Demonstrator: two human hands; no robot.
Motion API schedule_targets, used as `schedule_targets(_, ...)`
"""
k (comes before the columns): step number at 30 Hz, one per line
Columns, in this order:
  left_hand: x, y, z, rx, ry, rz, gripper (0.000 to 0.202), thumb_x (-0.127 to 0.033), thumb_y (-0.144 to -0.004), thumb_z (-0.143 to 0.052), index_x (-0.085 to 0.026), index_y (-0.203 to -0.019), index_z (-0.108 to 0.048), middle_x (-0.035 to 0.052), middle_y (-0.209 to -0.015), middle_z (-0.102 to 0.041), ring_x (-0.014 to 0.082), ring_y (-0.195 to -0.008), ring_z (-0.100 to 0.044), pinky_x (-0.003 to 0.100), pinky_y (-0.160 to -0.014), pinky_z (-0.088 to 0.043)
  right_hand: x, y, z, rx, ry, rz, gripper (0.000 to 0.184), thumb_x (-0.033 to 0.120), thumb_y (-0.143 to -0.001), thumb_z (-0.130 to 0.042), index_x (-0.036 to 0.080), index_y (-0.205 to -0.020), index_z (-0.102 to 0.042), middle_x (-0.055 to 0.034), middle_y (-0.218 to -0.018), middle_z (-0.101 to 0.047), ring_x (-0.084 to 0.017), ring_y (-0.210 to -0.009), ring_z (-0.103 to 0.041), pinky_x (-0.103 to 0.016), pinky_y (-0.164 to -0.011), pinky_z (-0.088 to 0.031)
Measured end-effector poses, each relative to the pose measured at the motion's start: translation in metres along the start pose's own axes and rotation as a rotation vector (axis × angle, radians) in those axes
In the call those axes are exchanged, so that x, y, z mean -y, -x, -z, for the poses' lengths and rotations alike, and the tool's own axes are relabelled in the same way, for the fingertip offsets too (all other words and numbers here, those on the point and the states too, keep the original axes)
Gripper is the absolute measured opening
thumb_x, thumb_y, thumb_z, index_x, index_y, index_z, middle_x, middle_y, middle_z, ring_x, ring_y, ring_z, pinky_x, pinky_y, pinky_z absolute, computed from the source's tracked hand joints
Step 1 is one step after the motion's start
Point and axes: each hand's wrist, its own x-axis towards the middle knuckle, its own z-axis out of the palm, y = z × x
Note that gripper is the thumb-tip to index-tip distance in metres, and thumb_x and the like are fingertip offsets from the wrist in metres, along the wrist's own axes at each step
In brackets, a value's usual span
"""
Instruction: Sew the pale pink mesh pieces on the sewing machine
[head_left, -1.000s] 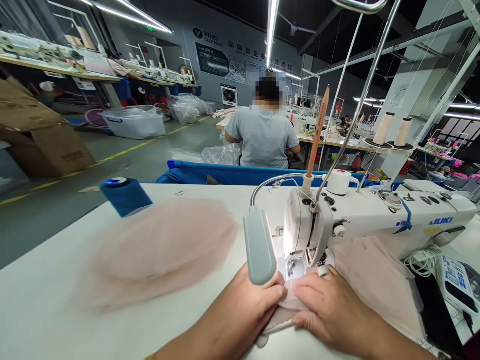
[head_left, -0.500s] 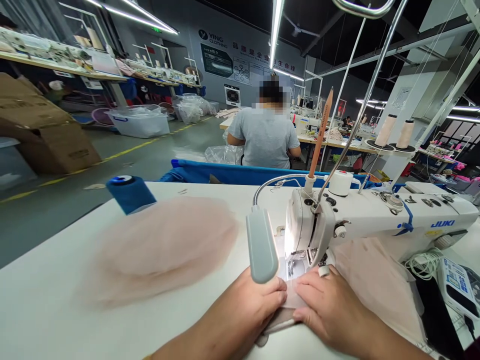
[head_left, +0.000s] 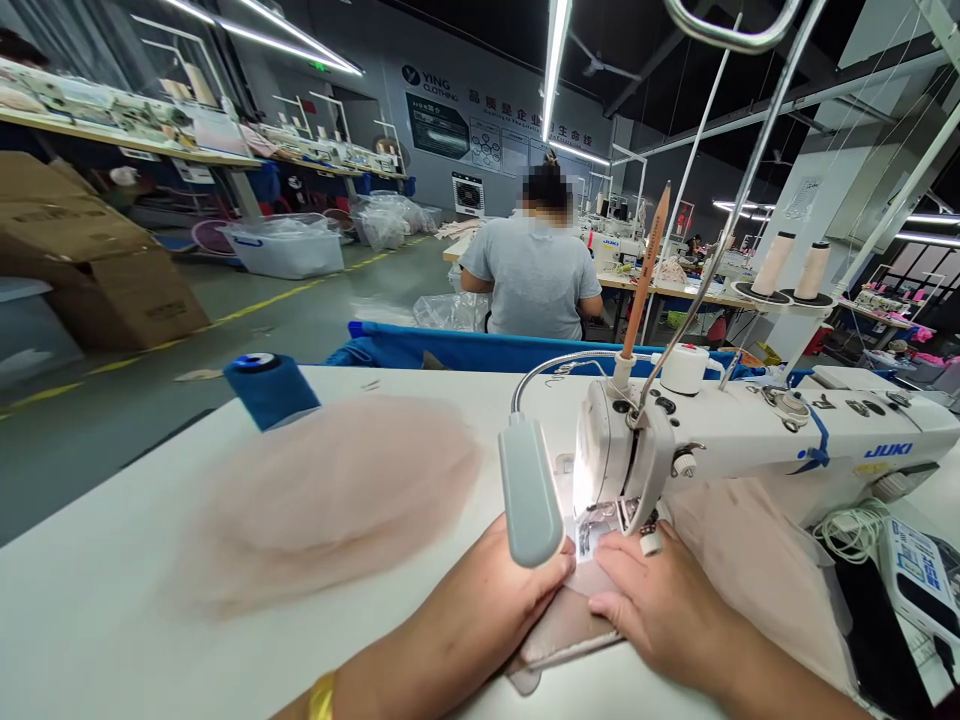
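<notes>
A white JUKI sewing machine (head_left: 750,440) stands on the white table (head_left: 97,600). A pale pink fabric piece (head_left: 566,630) lies under its needle area (head_left: 600,520). My left hand (head_left: 506,600) rests on the fabric's left side, fingers curled together and pressing it down. My right hand (head_left: 660,600) presses flat on the fabric just right of the needle, fingers together. A grey gooseneck lamp head (head_left: 529,495) hangs in front of the machine and hides part of my left hand. More pink fabric (head_left: 750,570) spreads under the machine arm.
A heap of pink tulle (head_left: 330,490) lies on the table at left, with a blue thread cone (head_left: 270,388) behind it. A control box (head_left: 919,580) and cables sit at right. A person in a grey shirt (head_left: 531,275) sits beyond the blue bin edge (head_left: 480,350). Cardboard boxes (head_left: 97,270) stand far left.
Both hands have slid a little forward toward the needle with the fabric, and more folded fabric now shows below them. The view shifted slightly.
</notes>
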Motion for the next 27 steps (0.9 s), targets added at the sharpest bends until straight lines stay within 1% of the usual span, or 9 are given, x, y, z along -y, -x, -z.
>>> schedule_targets(4, 0.001, -0.002, -0.001, -0.048, -0.035, -0.058, 0.035, -0.022, -0.110, -0.047, -0.026, -0.093, -0.077, 0.0055, -0.100, -0.080, 0.0244, -0.091, -0.066, 0.035, -0.083, -0.058, -0.002, 0.000, 0.000, -0.007, -0.029, -0.033, 0.027, 0.040, -0.108, -0.075, 0.021, -0.127, -0.075, -0.0134, -0.138, -0.076, -0.034, -0.121, -0.066, -0.047, -0.103, -0.057)
schedule_targets(7, 0.002, -0.003, 0.004, -0.017, -0.073, -0.115, 0.036, -0.022, -0.112, -0.044, -0.026, -0.099, -0.077, 0.0067, -0.105, -0.079, 0.0258, -0.094, -0.068, 0.040, -0.090, -0.056, -0.003, 0.000, 0.000, -0.006, -0.045, -0.050, 0.030, 0.040, -0.109, -0.074, 0.022, -0.133, -0.074, -0.0141, -0.143, -0.074, -0.035, -0.125, -0.066, -0.048, -0.107, -0.058)
schedule_targets(12, 0.004, -0.006, 0.011, 0.037, -0.131, -0.037, 0.025, -0.041, -0.111, -0.054, -0.026, -0.125, -0.070, 0.0083, -0.117, -0.076, 0.0308, -0.107, -0.068, 0.046, -0.101, -0.054, -0.003, 0.001, -0.001, -0.022, -0.047, -0.046, 0.030, 0.038, -0.110, -0.071, 0.021, -0.135, -0.074, -0.0140, -0.142, -0.075, -0.035, -0.126, -0.068, -0.048, -0.107, -0.060)
schedule_targets(16, -0.003, -0.011, 0.014, 0.046, -0.239, -0.039, 0.018, -0.037, -0.104, -0.057, -0.025, -0.111, -0.069, 0.0081, -0.104, -0.070, 0.0332, -0.100, -0.064, 0.049, -0.097, -0.052, -0.005, 0.004, -0.001, -0.105, -0.033, 0.008, 0.030, 0.036, -0.110, -0.069, 0.021, -0.135, -0.072, -0.0146, -0.135, -0.078, -0.036, -0.118, -0.071, -0.047, -0.098, -0.062)
schedule_targets(19, -0.023, -0.016, 0.025, 0.037, -0.280, -0.027, 0.014, -0.031, -0.097, -0.059, -0.024, -0.104, -0.069, 0.0091, -0.099, -0.068, 0.0340, -0.094, -0.064, 0.051, -0.093, -0.052, -0.003, 0.006, 0.002, -0.186, -0.078, 0.133, 0.023, 0.031, -0.112, -0.062, 0.022, -0.132, -0.069, -0.0120, -0.129, -0.081, -0.032, -0.108, -0.072, -0.045, -0.093, -0.061)
schedule_targets(21, -0.039, -0.019, 0.037, 0.120, -0.204, -0.003, 0.009, -0.034, -0.093, -0.067, -0.025, -0.096, -0.068, 0.0068, -0.095, -0.068, 0.0314, -0.087, -0.065, 0.045, -0.085, -0.055, 0.002, 0.006, 0.006, -0.233, -0.131, 0.247, 0.022, 0.026, -0.114, -0.056, 0.022, -0.134, -0.065, -0.0112, -0.132, -0.080, -0.030, -0.114, -0.072, -0.043, -0.099, -0.058)
schedule_targets(24, -0.060, -0.022, 0.057, 0.391, 0.009, 0.067, 0.017, -0.036, -0.089, -0.082, -0.026, -0.086, -0.068, 0.0028, -0.093, -0.073, 0.0256, -0.082, -0.071, 0.033, -0.074, -0.056, 0.009, 0.005, 0.010, -0.223, -0.145, 0.325, 0.024, 0.019, -0.112, -0.054, 0.019, -0.135, -0.061, -0.0128, -0.134, -0.077, -0.028, -0.123, -0.070, -0.040, -0.103, -0.055)
schedule_targets(26, -0.065, -0.023, 0.064, 0.474, 0.131, 0.136, 0.010, -0.031, -0.097, -0.073, -0.027, -0.088, -0.070, -0.0001, -0.094, -0.078, 0.0207, -0.079, -0.075, 0.027, -0.071, -0.056, 0.010, 0.003, 0.010, -0.134, -0.091, 0.290, 0.019, 0.015, -0.107, -0.057, 0.020, -0.124, -0.064, -0.0097, -0.117, -0.079, -0.027, -0.109, -0.070, -0.039, -0.094, -0.054)
schedule_targets(27, -0.064, -0.024, 0.066, 0.464, 0.182, 0.160, 0.012, -0.027, -0.102, -0.065, -0.028, -0.091, -0.071, -0.0019, -0.093, -0.079, 0.0181, -0.077, -0.077, 0.025, -0.070, -0.056, 0.009, 0.003, 0.010, -0.082, -0.051, 0.264, 0.016, 0.014, -0.104, -0.059, 0.021, -0.116, -0.065, -0.0074, -0.108, -0.078, -0.027, -0.101, -0.068, -0.038, -0.090, -0.053)
